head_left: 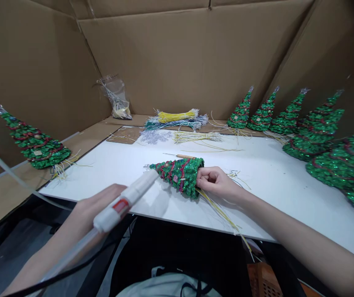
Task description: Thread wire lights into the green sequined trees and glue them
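Note:
A white glue gun [136, 190] with a red patch is gripped in my left hand [98, 202], a long clear glue stick running out of its back end. The gun's front end points at a small green Christmas tree [181, 175] with red garland, lying on its side with its tip to the left. Whether the nozzle touches the tree I cannot tell. At the tree's open base, my right hand [215, 181] is closed on the rim, its fingertips partly hidden. Yellow and white wires [221, 212] trail from that base over the table edge.
Behind the tree lies a wooden-handled awl [181, 156]. Bundles of yellow wires [177, 115], green wires [177, 124] and a pile of clear pieces [155, 137] are farther back. Finished-looking trees stand right [263, 115] and left [37, 144]. Cardboard walls [177, 57] surround the white table [266, 165].

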Tool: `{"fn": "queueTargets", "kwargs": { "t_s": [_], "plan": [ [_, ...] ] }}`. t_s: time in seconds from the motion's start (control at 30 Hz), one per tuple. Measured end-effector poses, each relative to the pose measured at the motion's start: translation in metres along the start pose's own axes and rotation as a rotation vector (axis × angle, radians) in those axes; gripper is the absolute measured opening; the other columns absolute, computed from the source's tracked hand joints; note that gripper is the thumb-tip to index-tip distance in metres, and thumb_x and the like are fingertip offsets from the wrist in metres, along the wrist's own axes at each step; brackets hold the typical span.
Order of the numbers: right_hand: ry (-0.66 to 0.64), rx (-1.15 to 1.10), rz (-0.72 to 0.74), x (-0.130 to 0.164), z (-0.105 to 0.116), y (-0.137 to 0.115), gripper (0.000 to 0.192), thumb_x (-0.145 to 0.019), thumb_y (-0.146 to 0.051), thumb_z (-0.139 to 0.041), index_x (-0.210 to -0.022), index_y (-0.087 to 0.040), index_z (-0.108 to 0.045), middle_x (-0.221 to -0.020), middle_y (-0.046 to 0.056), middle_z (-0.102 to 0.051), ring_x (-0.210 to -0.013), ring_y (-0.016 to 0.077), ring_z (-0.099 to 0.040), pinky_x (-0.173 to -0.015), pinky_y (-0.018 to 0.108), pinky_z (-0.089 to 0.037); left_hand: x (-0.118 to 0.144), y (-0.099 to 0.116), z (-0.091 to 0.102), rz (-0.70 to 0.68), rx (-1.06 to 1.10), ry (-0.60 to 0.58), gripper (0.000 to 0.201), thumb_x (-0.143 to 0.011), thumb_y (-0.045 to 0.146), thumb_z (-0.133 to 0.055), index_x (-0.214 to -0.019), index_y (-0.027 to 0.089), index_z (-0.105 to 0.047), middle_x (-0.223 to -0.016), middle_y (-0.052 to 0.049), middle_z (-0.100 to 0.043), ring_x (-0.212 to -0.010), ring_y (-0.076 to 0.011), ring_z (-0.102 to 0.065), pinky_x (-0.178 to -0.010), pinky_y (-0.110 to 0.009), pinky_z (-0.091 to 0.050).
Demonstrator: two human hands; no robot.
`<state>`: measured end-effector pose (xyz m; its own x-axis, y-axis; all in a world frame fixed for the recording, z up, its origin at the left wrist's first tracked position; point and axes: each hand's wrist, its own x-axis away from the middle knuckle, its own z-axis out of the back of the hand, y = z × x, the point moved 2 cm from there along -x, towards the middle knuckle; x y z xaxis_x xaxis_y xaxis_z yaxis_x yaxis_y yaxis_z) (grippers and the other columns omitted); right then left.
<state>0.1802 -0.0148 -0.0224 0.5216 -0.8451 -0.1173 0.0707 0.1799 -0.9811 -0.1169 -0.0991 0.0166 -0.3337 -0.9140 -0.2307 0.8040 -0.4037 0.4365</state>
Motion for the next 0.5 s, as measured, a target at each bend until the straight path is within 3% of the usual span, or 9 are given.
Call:
{"fn": "queueTargets", "kwargs": {
  "t_s": [0.13,0.3,0.5],
  "plan": [
    [-0.029,0.01,-0.012,-0.002,0.006,0.0,0.028,-0.077,-0.036,-0.07,-0.065,-0.016,-0.054,-0.05,-0.008,-0.032,-0.049,0.0069,-0.025,-0.048,0.024,-0.019,-0.02,-0.039,0.01,0.122,-0.05,0.186,0.033,-0.086,0.052,-0.052,-0.087,0.02,-0.063,-0.09,-0.004,-0.067,-0.078,-0.0202,-0.06,-0.072,-0.026,-0.046],
    [-0.039,0.026,-0.003,-0.001,0.008,0.0,0.03,-0.079,-0.037,-0.069,-0.064,-0.016,-0.053,-0.051,-0.008,-0.032,-0.049,0.0071,-0.026,-0.048,0.024,-0.02,-0.051,-0.081,0.008,0.445,0.157,0.152,0.052,-0.083,0.059,-0.058,-0.109,0.015,-0.066,-0.116,-0.005,-0.068,-0.108,-0.0275,-0.058,-0.089,-0.029,-0.043],
    [-0.024,0.021,0.006,0.0,0.007,-0.001,0.031,-0.079,-0.038,-0.068,-0.064,-0.016,-0.052,-0.053,-0.007,-0.032,-0.05,0.0072,-0.026,-0.049,0.023,-0.022,-0.069,-0.089,-0.001,0.53,0.199,0.029,0.067,-0.081,0.068,-0.054,-0.113,0.01,-0.067,-0.104,-0.006,-0.071,-0.093,-0.026,-0.062,-0.069,-0.026,-0.044]
  ]
}}
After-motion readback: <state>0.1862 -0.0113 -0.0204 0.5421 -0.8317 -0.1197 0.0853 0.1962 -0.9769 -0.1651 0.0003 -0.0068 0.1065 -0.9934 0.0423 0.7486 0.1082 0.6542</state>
